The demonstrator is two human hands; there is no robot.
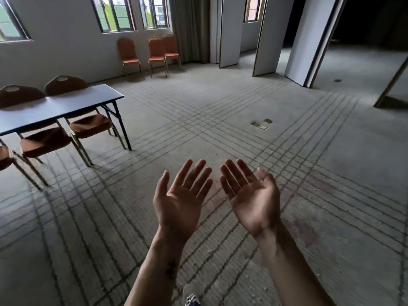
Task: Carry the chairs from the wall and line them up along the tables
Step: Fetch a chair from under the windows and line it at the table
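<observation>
We note left hand and right hand spread wide, empty, 3 chairs at far wall, table left, striped carpet

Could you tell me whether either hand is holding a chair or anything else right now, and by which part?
Nothing is held. The left hand and right hand are both open, palms up, over the carpet.

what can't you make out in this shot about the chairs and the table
- Table, head view: its left end is cut off by the frame edge, so its length and any further tables are unknown.
- Chairs at the table: a third one at far left is mostly out of frame; more may be hidden.
- Chairs at the wall: small and distant; whether the two right ones touch is unclear.
</observation>
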